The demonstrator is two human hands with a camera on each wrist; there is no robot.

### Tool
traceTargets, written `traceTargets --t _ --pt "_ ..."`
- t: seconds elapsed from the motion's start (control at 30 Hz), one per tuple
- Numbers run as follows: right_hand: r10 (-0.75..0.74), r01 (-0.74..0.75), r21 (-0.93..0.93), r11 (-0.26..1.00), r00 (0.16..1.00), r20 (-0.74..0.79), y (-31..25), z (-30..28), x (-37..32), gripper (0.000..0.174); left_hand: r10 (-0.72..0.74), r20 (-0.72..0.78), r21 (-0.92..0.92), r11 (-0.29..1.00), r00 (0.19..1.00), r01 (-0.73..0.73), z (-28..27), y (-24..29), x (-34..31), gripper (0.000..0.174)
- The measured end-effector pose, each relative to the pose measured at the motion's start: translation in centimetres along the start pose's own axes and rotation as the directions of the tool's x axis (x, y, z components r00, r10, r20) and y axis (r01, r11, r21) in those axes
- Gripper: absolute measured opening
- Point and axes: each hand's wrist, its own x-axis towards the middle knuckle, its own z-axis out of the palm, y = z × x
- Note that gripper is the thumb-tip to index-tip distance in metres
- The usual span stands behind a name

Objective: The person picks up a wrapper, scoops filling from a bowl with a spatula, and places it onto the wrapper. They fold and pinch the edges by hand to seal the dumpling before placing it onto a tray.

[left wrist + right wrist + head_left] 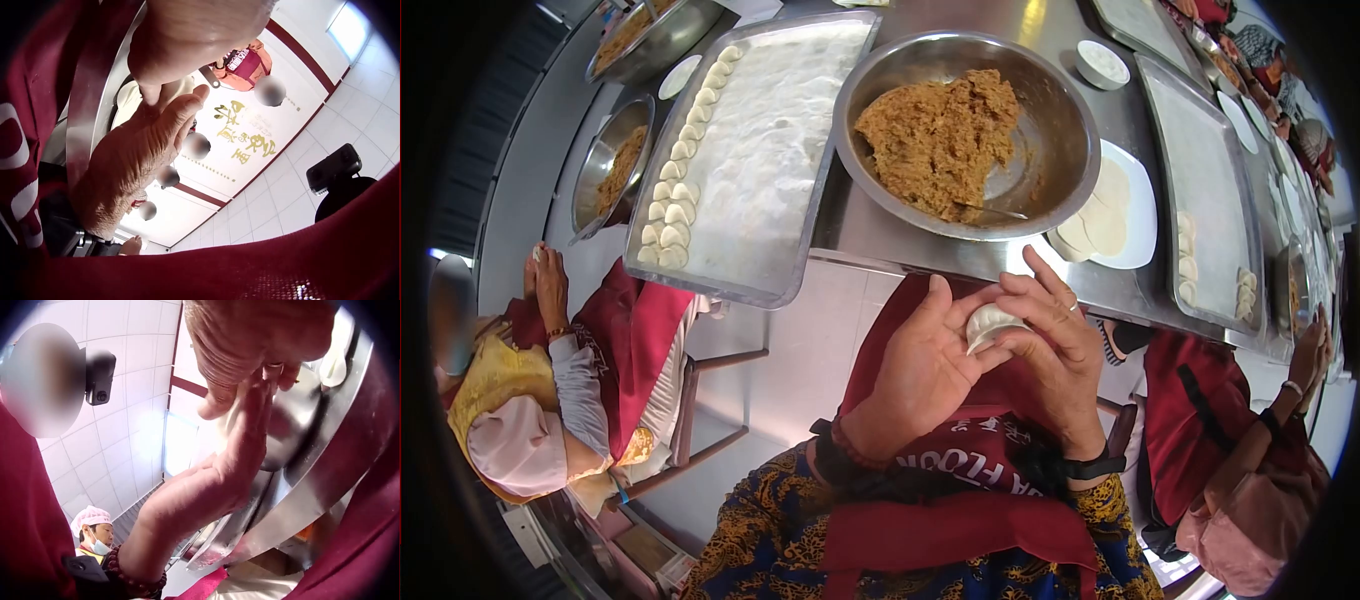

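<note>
In the head view a white half-moon dumpling (992,325) is held between both hands in front of the apron. The left hand (920,365), palm up and thumb raised, cradles it in its fingers. From the other side the right hand (1055,350) pinches the edge with thumb and fingers. In the left wrist view, the left hand (194,44) is above and the right hand (128,162) below, partly covering the dumpling (176,89). The right wrist view shows the right hand (256,337) over the left hand (206,487), the dumpling (227,428) mostly hidden.
A steel bowl of orange-brown filling (940,140) stands on the table beyond the hands. Right of it lie round wrappers (1105,205) on a white plate (1142,215). A floured tray (750,150) with rows of dumplings is at left, another tray (1215,190) at right. People sit on both sides.
</note>
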Motion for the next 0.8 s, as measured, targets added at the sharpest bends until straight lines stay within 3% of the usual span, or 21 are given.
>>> traceTargets --t 0.07,0.17,0.27,0.4,0.47,0.53,0.6,0.73,0.8 --pt "0.021 -0.018 -0.051 0.999 0.999 0.046 -0.1 -0.1 0.0 0.021 0.013 -0.013 0.035 0.999 1.000 -0.012 0.1 0.1 0.0 0.062" --pt "0.024 -0.015 -0.088 0.996 0.995 0.100 -0.4 -0.3 0.2 0.016 -0.012 0.032 0.057 0.998 0.999 0.010 0.1 0.2 0.0 0.061" --pt "-0.008 0.032 -0.147 0.989 0.987 0.163 -0.6 -0.7 0.3 0.015 -0.063 0.059 0.070 0.996 0.996 0.059 -0.1 0.3 0.1 0.062" --pt "0.000 0.021 -0.137 0.990 0.989 0.148 -0.4 -1.2 0.0 0.014 -0.119 -0.010 0.114 0.986 0.993 0.120 0.4 0.4 0.2 0.065" --pt "0.133 -0.145 0.088 0.985 0.983 0.127 -0.2 -1.7 -0.2 0.015 -0.159 -0.018 0.143 0.977 0.987 0.160 0.7 0.4 0.5 0.067" --pt "0.105 -0.116 0.120 0.986 0.990 0.098 -0.2 -2.6 -0.2 0.015 -0.197 -0.045 0.189 0.961 0.979 0.202 1.2 0.5 0.6 0.068" --pt "0.348 -0.372 0.299 0.879 0.928 0.132 -0.6 -4.0 -0.2 0.013 -0.258 0.019 0.180 0.951 0.966 0.250 0.6 0.5 0.8 0.074" --pt "0.387 -0.372 0.284 0.884 0.922 0.005 -0.4 -9.3 1.1 0.012 -0.346 -0.068 0.254 0.901 0.936 0.352 0.5 1.1 1.1 0.070" --pt "0.296 -0.271 0.177 0.946 0.946 -0.134 -0.4 -12.9 2.5 0.012 -0.357 -0.134 0.300 0.874 0.924 0.382 0.2 1.7 1.2 0.062"
